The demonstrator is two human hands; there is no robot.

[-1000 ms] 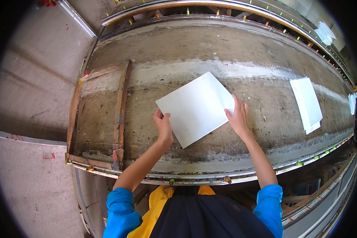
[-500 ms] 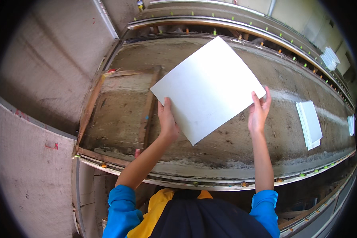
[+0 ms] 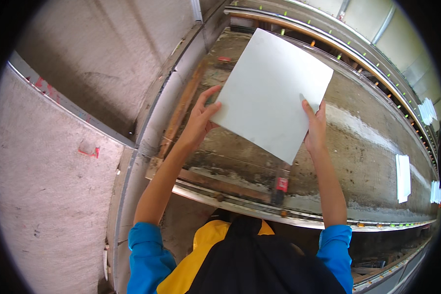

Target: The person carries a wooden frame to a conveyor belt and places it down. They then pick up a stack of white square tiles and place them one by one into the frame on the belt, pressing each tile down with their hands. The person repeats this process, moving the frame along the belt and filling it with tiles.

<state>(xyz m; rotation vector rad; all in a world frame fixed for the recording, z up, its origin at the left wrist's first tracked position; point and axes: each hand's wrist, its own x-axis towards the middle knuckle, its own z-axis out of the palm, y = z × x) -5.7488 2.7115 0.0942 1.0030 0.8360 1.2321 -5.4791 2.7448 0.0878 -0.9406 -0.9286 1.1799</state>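
Above a long, stained table (image 3: 357, 161), I hold a flat white square sheet (image 3: 274, 88), tilted and lifted off the surface. My left hand (image 3: 201, 117) grips its left corner, the thumb along the edge and the fingers behind. On the right, my right hand (image 3: 316, 125) pinches the lower right edge, with the thumb on the upper face. Under the sheet lies a wooden frame (image 3: 183, 105), partly hidden by it and by my left forearm. A red patch marks the frame's near right end.
White stacks of sheets (image 3: 403, 179) lie farther right on the table, and another white stack (image 3: 427, 111) rests on the far table. Metal rails with small coloured clips (image 3: 284, 213) run along the edges. A pale wall (image 3: 49, 161) stands at the left.
The view has swung to the left. The sheet has turned in my hands and now sits over the wooden frame; both hands remain at its edges.
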